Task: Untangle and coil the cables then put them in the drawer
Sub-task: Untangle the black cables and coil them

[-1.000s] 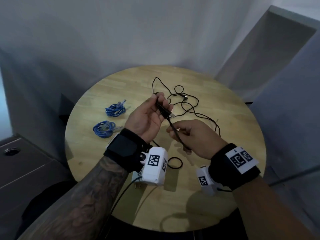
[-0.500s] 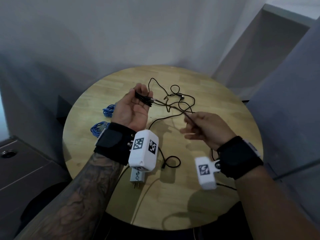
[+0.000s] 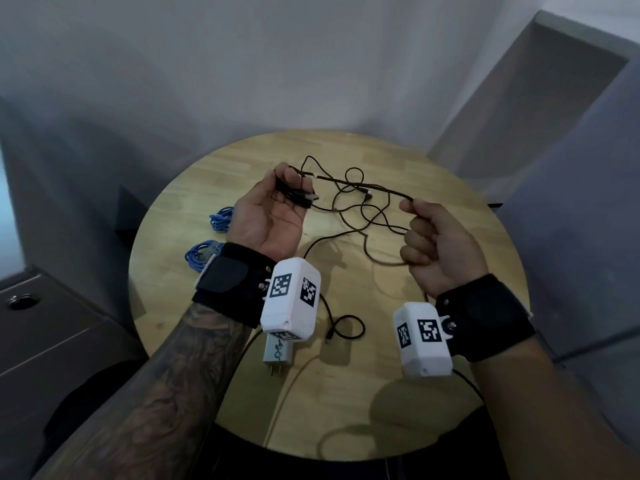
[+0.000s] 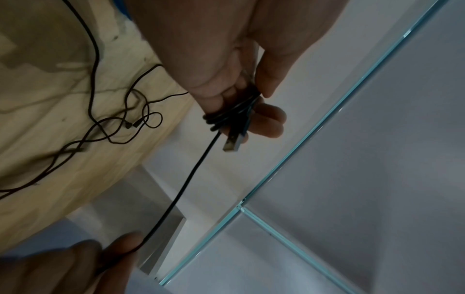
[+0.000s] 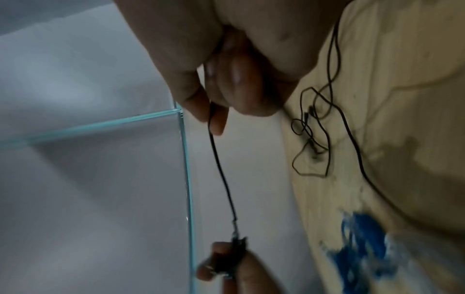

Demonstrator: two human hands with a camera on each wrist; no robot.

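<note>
My left hand is palm up over the round wooden table, with a few turns of the black cable wound round its curled fingers. A USB plug sticks out past them. From there the cable runs taut to my right hand, which pinches it between thumb and forefinger. The remaining black cable lies in a loose tangle on the table under and behind the hands. Two coiled blue cables lie at the table's left.
A white charger lies near the table's front edge under my left wrist, and a small black cable loop lies beside it. A grey cabinet stands low at the left. Glass panels stand at the right.
My hands have drawn apart: the left moved up and left with the wound turns, the right slid out to the right along the cable. The stretch between them is longer and taut.
</note>
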